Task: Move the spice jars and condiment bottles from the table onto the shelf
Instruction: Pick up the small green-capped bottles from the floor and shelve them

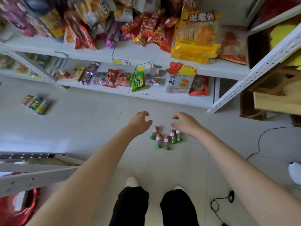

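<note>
Spice jars point(166, 137), five of them with green caps and orange labels, sit in a tight cluster on the pale tiled floor point(81, 128), near the foot of the white shelf point(146, 54). Their caps point toward the near side; whether they stand or lie flat cannot be told.

Both bare arms reach out over them. The left hand point(140, 122) is just left of the cluster and a little farther off, its fingers apart and loosely curved, holding nothing. The right hand point(185, 123) is on the right side, fingers likewise spread and curved, empty. Its edge overlaps the rightmost jar in view, though whether it touches cannot be told.

The shelf's two visible tiers carry snack packets point(146, 30), with yellow price tags point(120, 61) on the front edges. A wrapped pack of cans point(35, 104) lies on the floor far left. A black cable point(263, 141) trails across the tiles at the right. White shoes point(132, 181) and black trousers point(130, 207) show at the near edge.
</note>
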